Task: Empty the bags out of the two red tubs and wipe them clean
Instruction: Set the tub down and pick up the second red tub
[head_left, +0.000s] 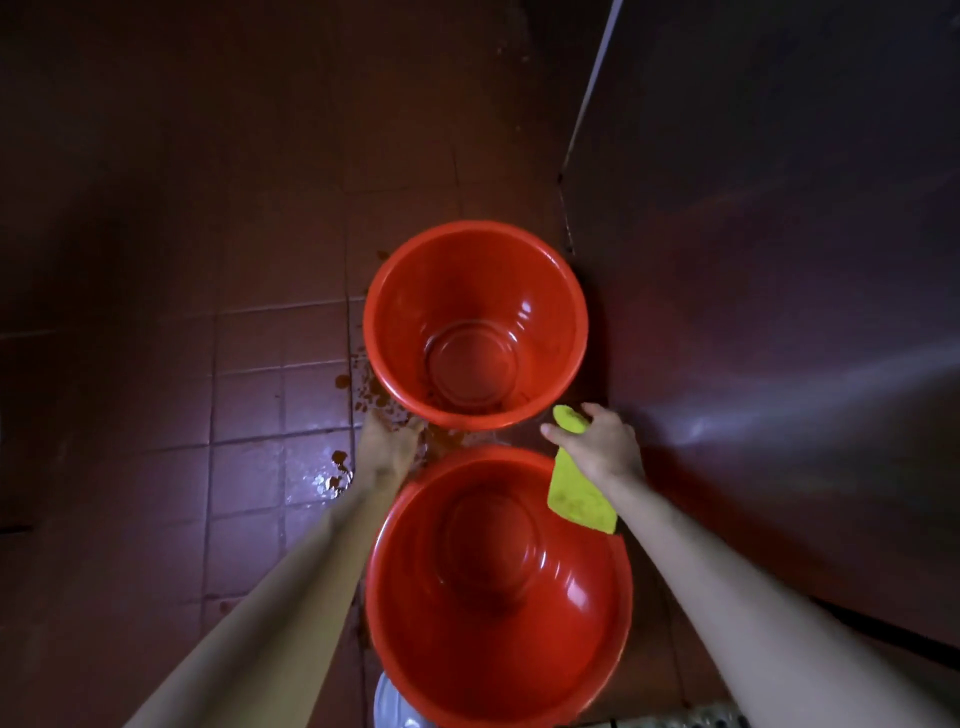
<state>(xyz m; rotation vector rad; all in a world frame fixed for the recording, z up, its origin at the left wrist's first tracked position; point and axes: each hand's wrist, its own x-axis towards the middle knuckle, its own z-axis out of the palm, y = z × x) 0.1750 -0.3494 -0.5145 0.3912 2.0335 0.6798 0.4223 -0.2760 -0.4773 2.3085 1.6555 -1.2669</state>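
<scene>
Two red tubs sit empty on the wet tiled floor (249, 374), the far tub (475, 325) beyond the near tub (498, 587). My left hand (387, 441) touches the far tub's rim, its grip hidden; my right hand (597, 441) grips a yellow cloth (579, 499).

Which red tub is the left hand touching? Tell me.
The far tub. The left hand rests at the near left of its base; the near tub lies below the right hand, which holds the yellow cloth.
</scene>
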